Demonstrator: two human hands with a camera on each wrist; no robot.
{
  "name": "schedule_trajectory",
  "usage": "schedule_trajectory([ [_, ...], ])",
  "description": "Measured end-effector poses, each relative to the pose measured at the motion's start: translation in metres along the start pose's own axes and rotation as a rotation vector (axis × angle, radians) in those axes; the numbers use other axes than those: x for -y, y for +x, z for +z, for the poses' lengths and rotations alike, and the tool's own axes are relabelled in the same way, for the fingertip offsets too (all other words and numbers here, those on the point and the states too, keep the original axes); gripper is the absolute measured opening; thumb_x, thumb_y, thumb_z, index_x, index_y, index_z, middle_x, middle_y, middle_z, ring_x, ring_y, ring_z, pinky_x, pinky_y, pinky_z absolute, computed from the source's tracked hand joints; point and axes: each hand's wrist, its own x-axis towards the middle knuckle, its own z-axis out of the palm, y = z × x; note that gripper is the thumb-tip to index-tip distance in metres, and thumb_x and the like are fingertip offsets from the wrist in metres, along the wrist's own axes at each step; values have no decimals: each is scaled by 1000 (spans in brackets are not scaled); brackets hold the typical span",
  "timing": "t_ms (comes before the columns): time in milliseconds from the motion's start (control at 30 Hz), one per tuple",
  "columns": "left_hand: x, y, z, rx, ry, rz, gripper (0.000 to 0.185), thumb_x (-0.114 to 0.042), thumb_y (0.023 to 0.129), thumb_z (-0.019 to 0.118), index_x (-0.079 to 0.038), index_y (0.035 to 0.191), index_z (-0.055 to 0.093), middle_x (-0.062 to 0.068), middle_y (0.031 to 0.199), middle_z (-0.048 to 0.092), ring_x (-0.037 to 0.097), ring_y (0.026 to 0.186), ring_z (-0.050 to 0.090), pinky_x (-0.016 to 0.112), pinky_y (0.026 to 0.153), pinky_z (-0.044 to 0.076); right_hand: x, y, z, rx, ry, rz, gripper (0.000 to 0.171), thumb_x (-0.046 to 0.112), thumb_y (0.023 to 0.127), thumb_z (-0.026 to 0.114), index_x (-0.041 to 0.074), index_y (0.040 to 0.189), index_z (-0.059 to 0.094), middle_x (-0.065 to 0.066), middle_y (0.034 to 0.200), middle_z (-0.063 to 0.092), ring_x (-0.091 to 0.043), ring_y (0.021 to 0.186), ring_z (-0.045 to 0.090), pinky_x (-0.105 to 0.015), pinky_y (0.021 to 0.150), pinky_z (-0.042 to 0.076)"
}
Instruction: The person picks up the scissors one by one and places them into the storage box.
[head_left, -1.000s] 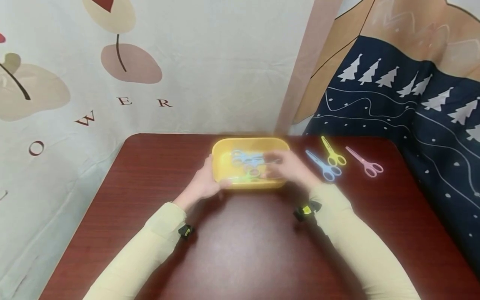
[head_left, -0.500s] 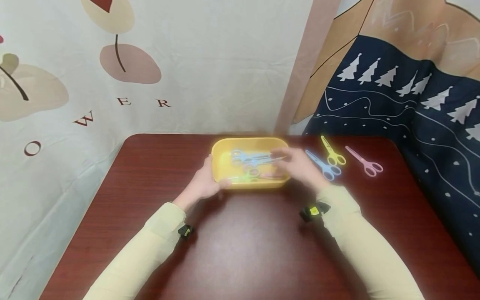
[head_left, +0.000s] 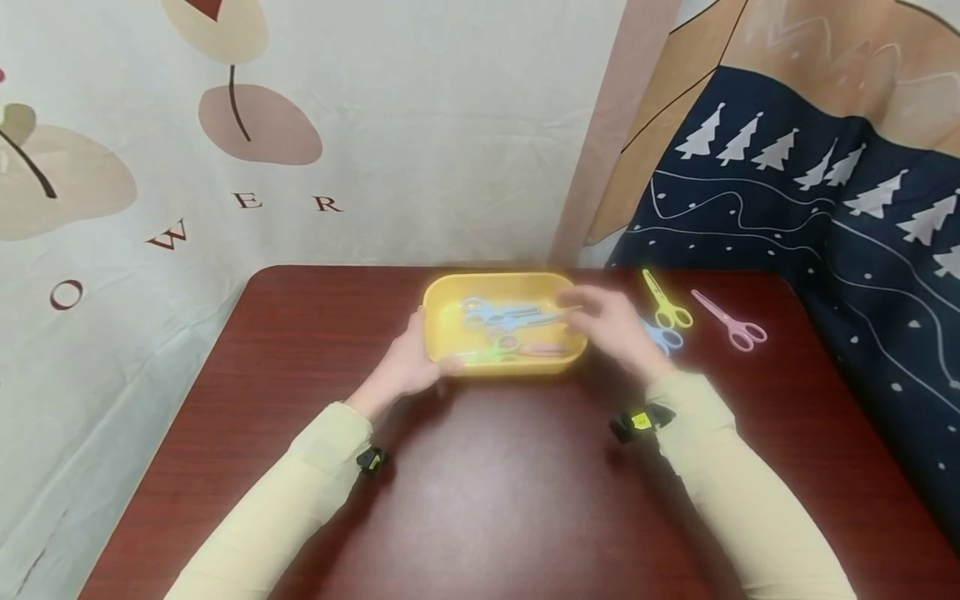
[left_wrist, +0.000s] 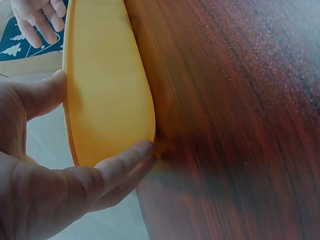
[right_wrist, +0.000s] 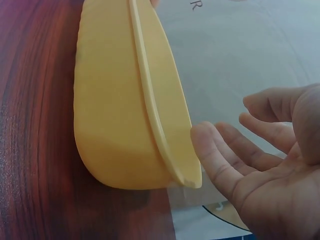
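Observation:
A yellow plastic tray stands near the table's far edge. Blue scissors, green-handled scissors and something pink lie in it. My left hand holds the tray's left end, thumb at the rim and fingers against the outer wall, as the left wrist view shows. At the tray's right end is my right hand, holding nothing; its fingers are loosely bent beside the rim in the right wrist view.
Right of the tray on the dark red table lie blue scissors, partly behind my right hand, yellow scissors and pink scissors. A printed cloth hangs behind the table, and a navy tree-patterned one at the right.
My right hand has moved right, from over the tray's inside to its right end, and now overlaps the blue scissors on the table. My left hand keeps its hold.

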Motion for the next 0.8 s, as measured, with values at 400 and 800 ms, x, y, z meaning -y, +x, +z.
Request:
schedule_trajectory([
  [400, -1, 1, -1, 1, 13, 0, 113, -28, 85, 79, 8, 161, 4, 35, 161, 28, 50, 141, 42, 57, 119, 34, -3, -10, -8, -77, 11, -12, 41, 25, 98, 70, 15, 138, 67, -4, 136, 67, -21, 131, 56, -46, 114, 43],
  [800, -1, 2, -2, 15, 25, -24, 111, -28, 88, 77, 10, 161, 2, 36, 164, 21, 50, 145, 36, 55, 121, 30, -11, -20, -12, -91, 90, 59, 46, 34, 97, 73, 17, 139, 65, -2, 136, 67, -18, 128, 56, -46, 113, 45],
])
